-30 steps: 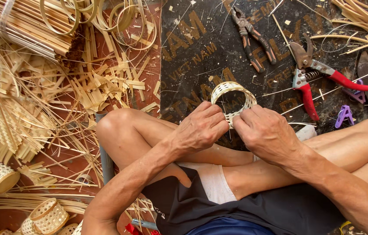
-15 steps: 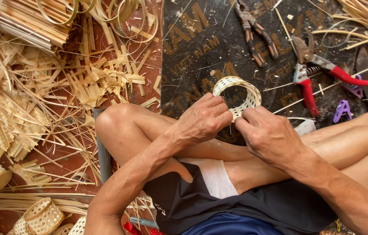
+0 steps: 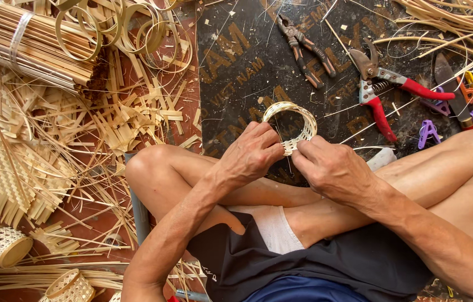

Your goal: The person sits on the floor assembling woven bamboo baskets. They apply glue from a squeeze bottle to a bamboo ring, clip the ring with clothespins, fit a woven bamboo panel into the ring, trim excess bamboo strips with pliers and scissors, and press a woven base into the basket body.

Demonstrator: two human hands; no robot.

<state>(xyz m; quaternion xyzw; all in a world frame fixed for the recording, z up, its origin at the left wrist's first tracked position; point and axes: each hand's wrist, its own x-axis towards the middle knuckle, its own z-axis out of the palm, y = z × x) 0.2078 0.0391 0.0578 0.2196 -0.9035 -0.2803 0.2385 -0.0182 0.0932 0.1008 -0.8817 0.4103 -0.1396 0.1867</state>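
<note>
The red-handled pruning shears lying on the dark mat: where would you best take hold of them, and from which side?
Probably by the two red handles, coming from the right hand side. The pruning shears lie flat on the dark mat with the blades pointing up and left, toward the pliers. The handles splay apart toward the lower right, away from the blades, with bare mat around them.

My count of the floor, by kind

I see one pale woven bamboo ring, one red-handled pruning shear, one dark pair of pliers, two small woven cane cylinders, and one tied bundle of bamboo sticks.
</note>
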